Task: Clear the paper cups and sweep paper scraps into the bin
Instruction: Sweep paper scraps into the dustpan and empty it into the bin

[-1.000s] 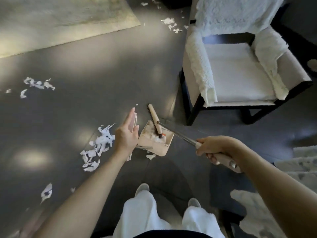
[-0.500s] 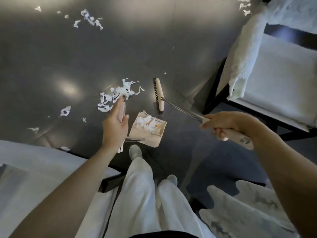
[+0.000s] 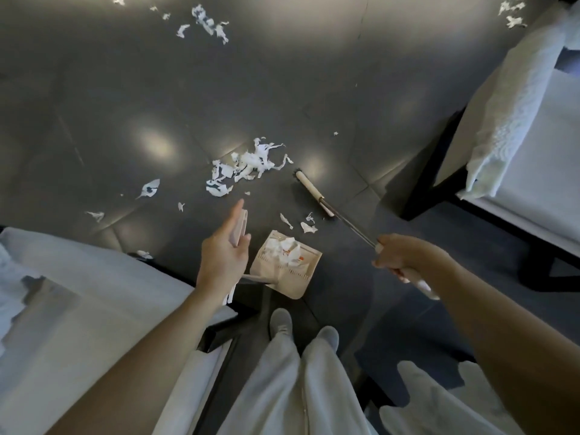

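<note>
A person's left hand (image 3: 224, 255) grips the loaded dustpan (image 3: 285, 268) handle while the right hand (image 3: 400, 255) clenches the broom (image 3: 310, 191), its head beside the scrap pile (image 3: 248, 167) on the floor (image 3: 125, 89), where a hard stroke could scatter paper past the pan.

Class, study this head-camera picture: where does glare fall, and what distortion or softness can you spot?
Head view: pale glare patches lie on the glossy dark floor, one just beyond the broom head; floor seams bow and the armchair leans inward, typical wide-angle distortion; the forearms near the bottom edge look soft, while the paper scraps are fairly crisp.
</note>
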Tool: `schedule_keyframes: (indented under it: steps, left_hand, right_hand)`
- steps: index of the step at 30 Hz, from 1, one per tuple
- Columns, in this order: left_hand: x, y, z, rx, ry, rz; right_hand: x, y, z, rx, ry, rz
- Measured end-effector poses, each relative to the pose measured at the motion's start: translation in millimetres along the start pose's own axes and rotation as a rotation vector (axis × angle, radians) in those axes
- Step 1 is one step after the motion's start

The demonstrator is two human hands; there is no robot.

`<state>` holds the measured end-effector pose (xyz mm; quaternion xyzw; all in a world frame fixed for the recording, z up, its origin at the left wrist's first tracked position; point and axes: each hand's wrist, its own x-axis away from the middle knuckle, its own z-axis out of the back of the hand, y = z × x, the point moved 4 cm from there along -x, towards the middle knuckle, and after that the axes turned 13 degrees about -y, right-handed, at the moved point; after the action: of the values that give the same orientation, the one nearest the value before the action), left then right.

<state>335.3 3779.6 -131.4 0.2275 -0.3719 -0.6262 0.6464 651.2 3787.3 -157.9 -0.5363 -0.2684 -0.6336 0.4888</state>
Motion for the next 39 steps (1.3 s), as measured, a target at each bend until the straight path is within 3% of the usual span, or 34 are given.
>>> schedule_keyframes:
  steps: [7,14,19,26,39]
  left_hand:
    - [-3,-7,-13,-0.026,0.061,0.01]
    - [-21,-1,-16,0.023,0.09,0.031]
    - [-19,-3,-9,0.063,0.187,0.059]
    - [-58,3,11,0.137,0.288,0.099]
    - [-185,-4,47,0.154,0.407,0.332]
  right_hand:
    - [-16,-13,-43,0.163,-0.073,0.03]
    - [24,1,-50,-0.093,-0.338,0.02]
    - [45,-7,-26,-0.018,-0.323,0.08]
    - [23,-42,47,-0.163,-0.288,0.061]
    - [-33,-159,210,-0.003,-0.237,0.104]
